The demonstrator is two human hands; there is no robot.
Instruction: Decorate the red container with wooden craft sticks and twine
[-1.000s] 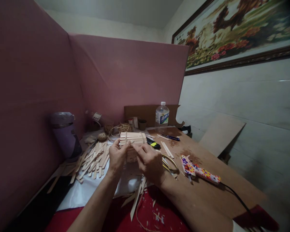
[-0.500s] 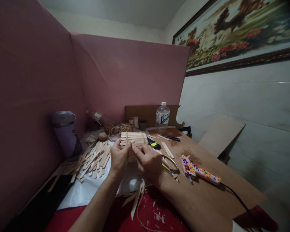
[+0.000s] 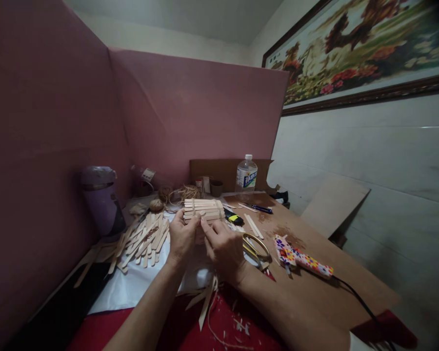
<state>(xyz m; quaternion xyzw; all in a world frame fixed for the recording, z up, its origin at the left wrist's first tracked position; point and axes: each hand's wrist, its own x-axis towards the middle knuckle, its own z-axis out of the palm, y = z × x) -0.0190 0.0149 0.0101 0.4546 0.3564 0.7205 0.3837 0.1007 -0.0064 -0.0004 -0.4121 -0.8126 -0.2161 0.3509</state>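
A small panel of joined wooden craft sticks [image 3: 204, 207] with twine around it is held up over the table. My left hand [image 3: 183, 234] grips its left end, thumb on the near face. My right hand [image 3: 225, 246] is closed at the panel's lower right edge, index finger and thumb against it; part of the right fingers is hidden. Just right of the panel lies a black and yellow cutter [image 3: 234, 217]. Gold-handled scissors [image 3: 256, 247] rest beside my right hand. Loose sticks [image 3: 146, 241] are piled to the left of my left hand.
A floral glue gun [image 3: 302, 261] with a cord lies on the brown board [image 3: 336, 292] at right. A clear bottle [image 3: 246, 176], a blue pen [image 3: 260, 209], twine [image 3: 190, 192] and a small pot [image 3: 216, 187] stand or lie farther back. A purple tumbler [image 3: 101, 202] is at left.
The panel and both hands have shifted very slightly right in the view. The hold on the panel looks the same.
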